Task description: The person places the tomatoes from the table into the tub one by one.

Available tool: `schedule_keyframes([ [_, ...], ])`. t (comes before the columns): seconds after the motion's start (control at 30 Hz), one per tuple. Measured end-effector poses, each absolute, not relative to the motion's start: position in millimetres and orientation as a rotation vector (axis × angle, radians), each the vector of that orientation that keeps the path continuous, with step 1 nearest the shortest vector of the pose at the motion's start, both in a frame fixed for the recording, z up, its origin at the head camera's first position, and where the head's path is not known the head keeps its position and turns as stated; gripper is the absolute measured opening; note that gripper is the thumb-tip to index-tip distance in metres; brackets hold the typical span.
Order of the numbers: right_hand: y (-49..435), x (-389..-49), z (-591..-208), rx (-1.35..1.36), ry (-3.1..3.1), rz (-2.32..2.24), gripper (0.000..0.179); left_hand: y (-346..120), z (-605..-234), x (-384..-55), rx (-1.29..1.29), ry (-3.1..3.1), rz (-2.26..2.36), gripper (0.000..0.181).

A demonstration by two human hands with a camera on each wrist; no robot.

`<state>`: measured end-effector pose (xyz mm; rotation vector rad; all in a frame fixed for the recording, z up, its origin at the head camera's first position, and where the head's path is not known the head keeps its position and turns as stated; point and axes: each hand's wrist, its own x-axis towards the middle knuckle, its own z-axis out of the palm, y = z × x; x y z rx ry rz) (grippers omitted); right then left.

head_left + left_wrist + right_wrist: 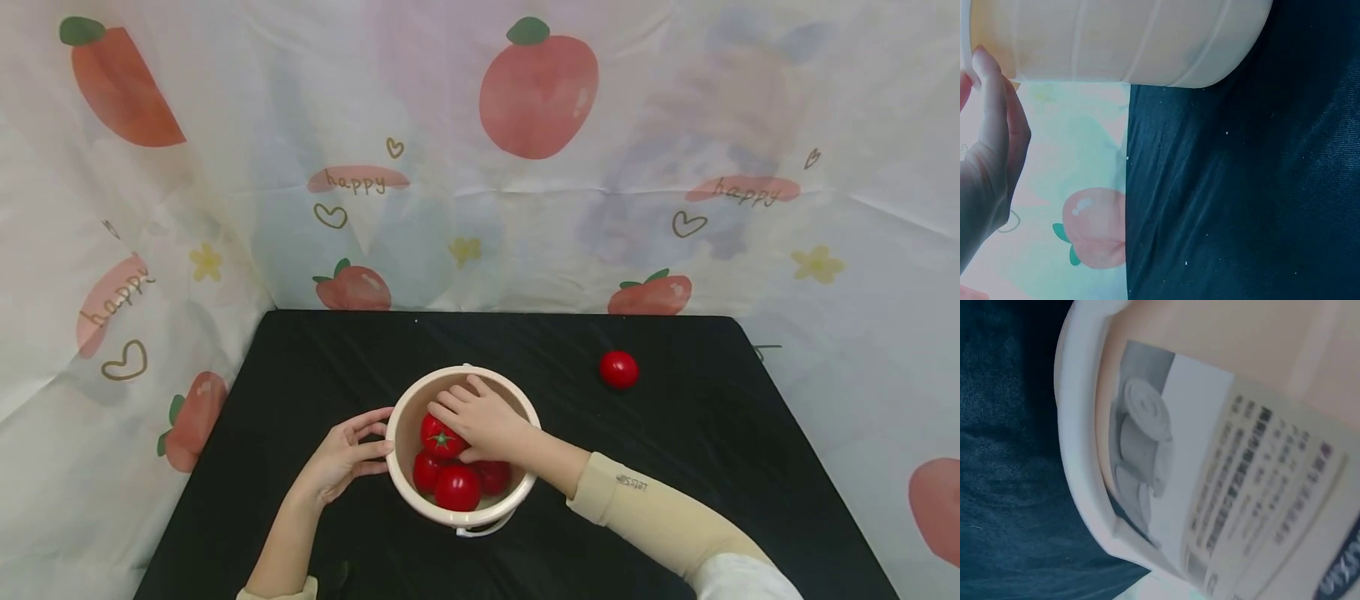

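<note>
A cream bucket (pixel 402 487) stands on the black table with several red tomatoes inside. One tomato (pixel 442 438) with a green star-shaped top lies uppermost at the left; another tomato (pixel 457 488) is near the front. My right hand (pixel 483 423) reaches into the bucket, fingers fanned, with the thumb and index finger beside the uppermost tomato. Against the bucket's left side, my left hand (pixel 347 454) rests its fingertips and thumb near the rim. The left wrist view shows the left fingers (pixel 994 106) at the bucket wall. Only the bucket's labelled outside (pixel 1210 469) appears in the right wrist view.
A single tomato (pixel 618 369) lies on the black cloth (pixel 675 433) at the back right. The bucket's white handle (pixel 487 528) hangs down at its front. A fruit-patterned curtain (pixel 450 225) borders the table's back and sides.
</note>
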<state>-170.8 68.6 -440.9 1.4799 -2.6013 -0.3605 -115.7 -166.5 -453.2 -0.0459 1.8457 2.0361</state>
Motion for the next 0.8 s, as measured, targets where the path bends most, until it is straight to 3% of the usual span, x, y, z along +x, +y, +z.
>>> schedule_keyframes([
  [0.8,49.0,-165.9,-453.2,1.325,-2.562,-0.693,0.082,-167.9,-455.7,-115.7,-0.03,1.831,2.049,0.063],
])
